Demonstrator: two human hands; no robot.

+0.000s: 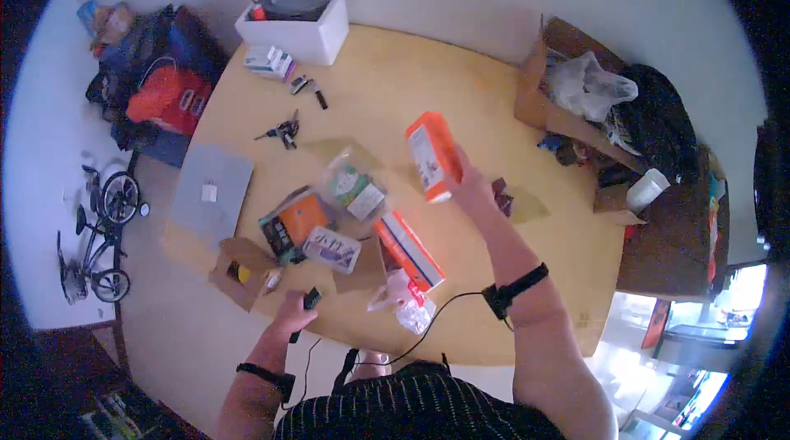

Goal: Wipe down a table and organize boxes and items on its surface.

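Observation:
My right hand [466,184] grips an orange and white box [429,153] by its right side, over the middle of the wooden table [419,76]. My left hand [293,316] is closed around a small dark object [313,298] at the table's near edge; what it is I cannot tell. Between the hands lies a second orange and white box [410,248], beside a crumpled plastic bag [415,310]. Left of it are a white pack with dark writing [332,248], an orange and dark package [302,221] and a clear package with a green label [358,187].
An open cardboard box [244,273] stands at the table's near left edge, near a grey flat panel [213,190]. Keys [284,131] lie farther back. A white foam box [296,32] stands at the back left, a large carton [568,113] at the right. A cable runs between my wristbands.

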